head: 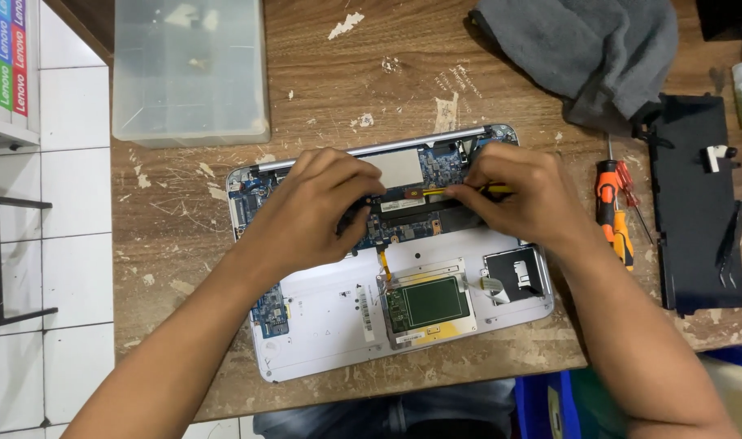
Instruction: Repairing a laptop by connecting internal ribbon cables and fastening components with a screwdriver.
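Head view, frame centre: an opened white laptop (338,325) lies on the scarred wooden desk (184,211), bottom cover already off, blue circuit board and green trackpad board bare. Left hand (314,207) curls onto the board's black strip; right hand (521,195) pinches a thin yellow tool (436,192). Right of the frame: an orange screwdriver (613,213) and a flat black panel (696,203). Parts remain mounted.

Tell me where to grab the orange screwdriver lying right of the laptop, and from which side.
Take the orange screwdriver by its thick orange-and-black handle, coming from above. It lies flat on the wooden table with its thin shaft pointing away, toward the grey cloth. The opened laptop sits close on one side, the black panel on the other, so a top pinch probably fits best.
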